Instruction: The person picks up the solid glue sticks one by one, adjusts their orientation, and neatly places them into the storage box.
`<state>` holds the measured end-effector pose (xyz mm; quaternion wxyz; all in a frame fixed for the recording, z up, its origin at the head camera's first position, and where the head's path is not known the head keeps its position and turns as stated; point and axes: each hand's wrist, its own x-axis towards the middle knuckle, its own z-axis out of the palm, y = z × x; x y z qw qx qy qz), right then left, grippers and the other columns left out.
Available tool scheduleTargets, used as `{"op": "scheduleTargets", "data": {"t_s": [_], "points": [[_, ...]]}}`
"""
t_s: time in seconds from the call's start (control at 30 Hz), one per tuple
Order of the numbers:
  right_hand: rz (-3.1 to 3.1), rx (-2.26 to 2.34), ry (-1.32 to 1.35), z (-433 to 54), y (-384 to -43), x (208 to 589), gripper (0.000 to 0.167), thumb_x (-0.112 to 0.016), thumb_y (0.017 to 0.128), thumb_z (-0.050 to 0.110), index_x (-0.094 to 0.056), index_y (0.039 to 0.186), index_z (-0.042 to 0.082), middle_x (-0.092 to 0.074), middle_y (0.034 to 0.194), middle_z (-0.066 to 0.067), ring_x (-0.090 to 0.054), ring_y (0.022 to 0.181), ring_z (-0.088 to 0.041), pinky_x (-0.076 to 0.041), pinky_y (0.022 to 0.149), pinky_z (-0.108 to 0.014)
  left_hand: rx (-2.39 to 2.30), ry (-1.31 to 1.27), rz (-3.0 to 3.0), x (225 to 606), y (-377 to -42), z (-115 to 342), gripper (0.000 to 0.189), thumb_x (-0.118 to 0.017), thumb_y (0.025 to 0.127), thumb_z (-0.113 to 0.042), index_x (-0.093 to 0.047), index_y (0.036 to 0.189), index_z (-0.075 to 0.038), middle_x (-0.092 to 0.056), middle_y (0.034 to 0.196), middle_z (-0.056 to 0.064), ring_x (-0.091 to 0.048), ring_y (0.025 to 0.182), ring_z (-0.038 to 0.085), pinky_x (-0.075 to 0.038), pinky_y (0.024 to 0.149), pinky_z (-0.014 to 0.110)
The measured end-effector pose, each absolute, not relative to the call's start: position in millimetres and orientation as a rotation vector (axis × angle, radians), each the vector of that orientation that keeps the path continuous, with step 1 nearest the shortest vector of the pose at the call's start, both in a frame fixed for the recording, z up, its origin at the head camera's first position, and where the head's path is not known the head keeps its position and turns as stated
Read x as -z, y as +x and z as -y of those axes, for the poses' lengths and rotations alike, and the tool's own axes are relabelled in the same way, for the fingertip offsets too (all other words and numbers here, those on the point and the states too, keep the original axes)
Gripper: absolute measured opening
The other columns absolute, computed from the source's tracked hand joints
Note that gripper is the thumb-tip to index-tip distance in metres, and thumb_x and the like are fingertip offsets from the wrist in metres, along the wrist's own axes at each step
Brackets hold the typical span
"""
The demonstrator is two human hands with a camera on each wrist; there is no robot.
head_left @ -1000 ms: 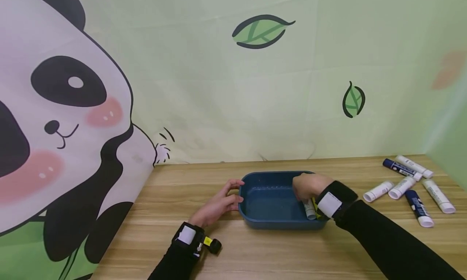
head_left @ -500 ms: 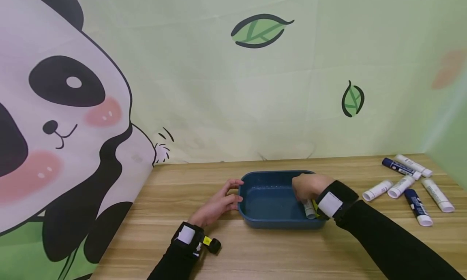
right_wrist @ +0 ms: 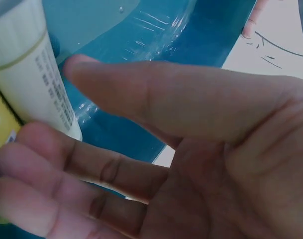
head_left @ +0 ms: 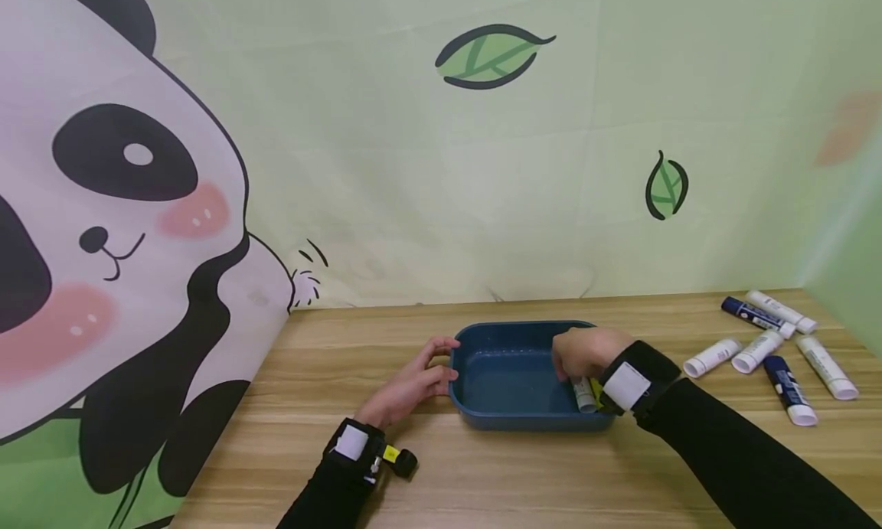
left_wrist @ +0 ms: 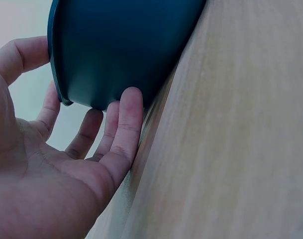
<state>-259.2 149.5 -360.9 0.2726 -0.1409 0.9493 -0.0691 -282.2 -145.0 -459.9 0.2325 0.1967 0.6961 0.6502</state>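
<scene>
We see a light-brown, wood-grained tabletop (head_left: 510,475). Near its middle a blue, rounded rectangular tray (head_left: 530,422) sits upright; toward our far right lie four white tubes (head_left: 827,368) and two navy tubes with white ends (head_left: 783,381), loosely scattered at differing angles, some apparently touching

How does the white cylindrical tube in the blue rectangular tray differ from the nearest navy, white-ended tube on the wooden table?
The white tube is inside the tray; the navy tube lies on the table. The white tube is beside the right hand; the navy tube is apart from it. Both carry printing.
</scene>
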Motion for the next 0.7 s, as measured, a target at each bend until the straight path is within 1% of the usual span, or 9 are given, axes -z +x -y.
{"op": "scheduleTargets", "data": {"t_s": [0.13, 0.3, 0.5, 0.6, 0.7], "points": [[-2.559, 0.175, -0.398, -149, -258, 360, 0.019, -0.06, 0.086, -0.009, -0.068, 0.088, 0.009, -0.058, 0.09, -0.009, -0.054, 0.077, -0.024, -0.045, 0.059, -0.031, -1.788, 0.532, -1.914, 461, -282, 145, 0.043, -0.05, 0.097, -0.012, -0.038, 0.138, -0.018, -0.026, 0.141, 0.01, -0.051, 0.102, 0.022, -0.047, 0.083, 0.033], [-2.564, 0.192, -0.393, -150, -257, 360, 0.018, -0.059, 0.086, -0.008, -0.067, 0.087, 0.008, -0.056, 0.09, -0.01, -0.053, 0.074, -0.024, -0.042, 0.055, -0.029, -1.788, 0.531, -1.914, 464, -283, 145, 0.044, -0.05, 0.096, -0.012, -0.037, 0.139, -0.018, -0.026, 0.141, 0.011, -0.051, 0.102, 0.022, -0.047, 0.083, 0.033], [-2.577, 0.249, -0.4, -155, -257, 361, 0.019, -0.057, 0.088, -0.006, -0.067, 0.088, 0.01, -0.055, 0.089, -0.01, -0.049, 0.059, -0.018, -0.036, 0.046, -0.025, -1.786, 0.528, -1.915, 463, -283, 145, 0.045, -0.05, 0.097, -0.013, -0.037, 0.139, -0.019, -0.026, 0.141, 0.01, -0.05, 0.104, 0.022, -0.046, 0.084, 0.033], [-2.587, 0.267, -0.424, -157, -257, 359, 0.023, -0.054, 0.088, -0.006, -0.068, 0.09, 0.011, -0.055, 0.088, -0.01, -0.047, 0.055, -0.016, -0.033, 0.044, -0.024, -1.784, 0.525, -1.917, 462, -282, 145, 0.045, -0.051, 0.097, -0.013, -0.037, 0.139, -0.019, -0.026, 0.141, 0.01, -0.05, 0.103, 0.022, -0.046, 0.083, 0.033], [-2.594, 0.311, -0.432, -160, -258, 357, 0.026, -0.052, 0.088, -0.006, -0.07, 0.095, 0.013, -0.054, 0.088, -0.01, -0.043, 0.053, -0.015, -0.031, 0.043, -0.024, -1.785, 0.523, -1.917, 460, -282, 145, 0.046, -0.051, 0.096, -0.013, -0.038, 0.139, -0.019, -0.026, 0.141, 0.01, -0.05, 0.103, 0.022, -0.046, 0.083, 0.033]]}}
